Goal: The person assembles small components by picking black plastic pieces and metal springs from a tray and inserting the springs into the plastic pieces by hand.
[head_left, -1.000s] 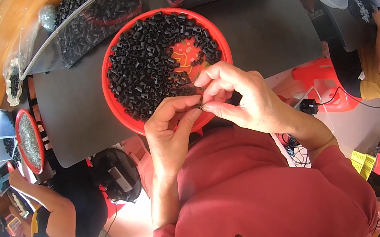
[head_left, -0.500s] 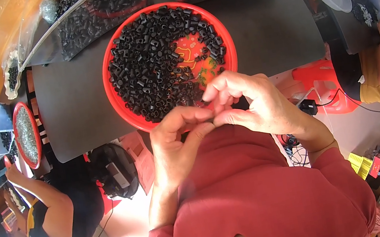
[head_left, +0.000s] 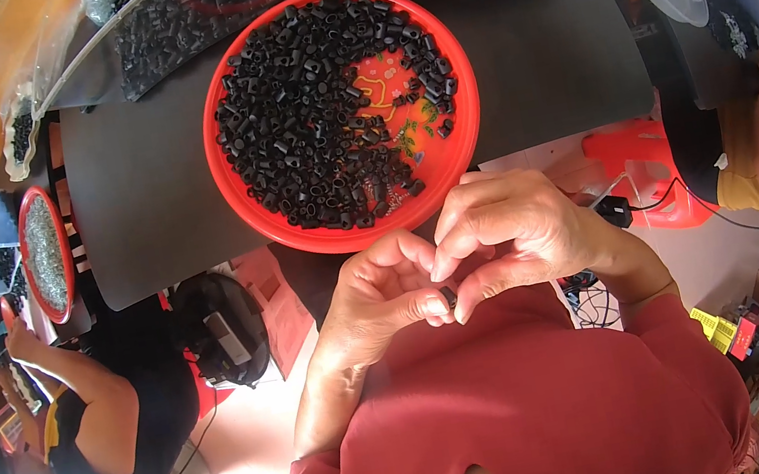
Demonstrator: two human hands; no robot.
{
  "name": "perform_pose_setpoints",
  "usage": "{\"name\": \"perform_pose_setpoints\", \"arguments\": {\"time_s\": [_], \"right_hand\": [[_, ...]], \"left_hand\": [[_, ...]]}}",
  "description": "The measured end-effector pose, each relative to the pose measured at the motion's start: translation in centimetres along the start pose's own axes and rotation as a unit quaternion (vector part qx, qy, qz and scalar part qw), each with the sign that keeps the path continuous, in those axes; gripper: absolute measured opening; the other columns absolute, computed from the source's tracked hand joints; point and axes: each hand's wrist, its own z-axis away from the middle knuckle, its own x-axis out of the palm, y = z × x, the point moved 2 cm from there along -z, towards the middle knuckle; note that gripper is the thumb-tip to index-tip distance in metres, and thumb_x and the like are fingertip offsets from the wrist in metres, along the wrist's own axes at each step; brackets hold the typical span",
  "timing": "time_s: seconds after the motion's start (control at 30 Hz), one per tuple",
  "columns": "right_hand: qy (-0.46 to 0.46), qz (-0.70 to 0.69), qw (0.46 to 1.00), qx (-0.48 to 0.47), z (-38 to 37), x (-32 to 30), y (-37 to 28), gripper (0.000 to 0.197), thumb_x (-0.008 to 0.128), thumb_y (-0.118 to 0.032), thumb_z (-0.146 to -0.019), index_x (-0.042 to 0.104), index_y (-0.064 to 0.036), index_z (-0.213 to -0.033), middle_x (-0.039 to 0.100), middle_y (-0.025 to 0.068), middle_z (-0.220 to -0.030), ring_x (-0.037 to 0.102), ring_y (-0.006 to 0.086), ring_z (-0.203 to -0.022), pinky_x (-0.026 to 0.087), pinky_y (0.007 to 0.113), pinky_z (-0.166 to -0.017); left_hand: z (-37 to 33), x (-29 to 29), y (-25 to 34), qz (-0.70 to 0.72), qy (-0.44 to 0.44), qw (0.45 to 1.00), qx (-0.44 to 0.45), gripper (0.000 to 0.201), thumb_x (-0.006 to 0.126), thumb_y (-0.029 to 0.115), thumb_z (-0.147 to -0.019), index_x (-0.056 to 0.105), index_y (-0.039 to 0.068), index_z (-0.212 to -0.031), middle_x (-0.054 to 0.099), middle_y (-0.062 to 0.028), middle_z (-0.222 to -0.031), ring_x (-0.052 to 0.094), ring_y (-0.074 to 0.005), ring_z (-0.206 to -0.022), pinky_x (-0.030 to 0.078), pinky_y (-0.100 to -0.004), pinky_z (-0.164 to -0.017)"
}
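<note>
The left hand (head_left: 371,304) and right hand (head_left: 525,226) meet in front of the torso, both pinching one small black plastic piece (head_left: 449,297) between their fingertips. They hang just off the near rim of a round red tray (head_left: 475,134), whose rim juts past the near edge of the dark tabletop (head_left: 550,54). Loose black plastic pieces (head_left: 298,119) crowd the tray's left and far portions; its patterned floor shows at right. Tabletop spreads on either side, leaving sideways room, while clear plastic bins (head_left: 84,86) stand close beyond the far rim.
</note>
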Motion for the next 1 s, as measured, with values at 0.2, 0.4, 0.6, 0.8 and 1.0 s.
{"name": "perform_pose_setpoints", "arguments": {"time_s": [0.2,0.4,0.6,0.8,1.0], "right_hand": [[0.001,0.044,0.999,0.001,-0.4,0.1,-0.3,0.026,0.087,-0.018,-0.075,0.071,-0.0106,-0.093,0.066,0.0012,-0.082,0.064,0.0195,-0.074,0.047,0.033,-0.066],[0.097,0.232,0.964,0.09,-1.8,-2.8,1.8,0.012,0.076,-0.007,-0.085,0.072,-0.0012,-0.095,0.067,0.0101,-0.084,0.068,0.0246,-0.074,0.053,0.034,-0.067],[0.097,0.387,0.913,0.08,-4.5,-4.2,4.2,0.009,0.073,-0.007,-0.085,0.071,-0.0016,-0.092,0.066,0.0111,-0.087,0.067,0.0313,-0.076,0.052,0.04,-0.069],[0.03,0.476,0.876,0.067,-5.8,-4.0,5.7,0.007,0.073,-0.009,-0.086,0.071,-0.0034,-0.089,0.066,0.0098,-0.086,0.065,0.0327,-0.074,0.051,0.043,-0.068],[0.061,0.343,0.935,0.062,-7.1,-3.8,4.6,0.006,0.073,-0.005,-0.084,0.068,-0.0021,-0.085,0.068,0.009,-0.078,0.068,0.0247,-0.068,0.053,0.036,-0.063]], "left_hand": [[0.5,-0.8,-0.1,-0.037,0.017,0.999,-0.002,0.017,0.077,0.007,-0.089,0.066,0.001,-0.101,0.071,-0.0083,-0.088,0.07,-0.0141,-0.073,0.058,-0.0262,-0.067],[0.8,-1.8,0.0,-0.051,0.072,0.994,0.056,0.024,0.08,0.014,-0.087,0.064,0.0,-0.098,0.066,-0.0115,-0.079,0.064,-0.0158,-0.061,0.05,-0.0242,-0.052],[1.1,-2.3,1.2,-0.055,0.08,0.989,0.115,0.025,0.081,0.017,-0.087,0.065,0.002,-0.099,0.069,-0.0089,-0.082,0.066,-0.0149,-0.066,0.052,-0.0255,-0.058],[0.7,-2.3,1.7,-0.037,0.086,0.985,0.145,0.022,0.077,0.013,-0.09,0.064,0.001,-0.103,0.067,-0.0096,-0.081,0.065,-0.0144,-0.066,0.051,-0.0233,-0.057],[-0.2,-1.8,2.5,-0.058,0.114,0.978,0.164,0.017,0.073,0.009,-0.093,0.064,0.001,-0.104,0.069,-0.0104,-0.085,0.066,-0.0147,-0.07,0.053,-0.0245,-0.062]]}}
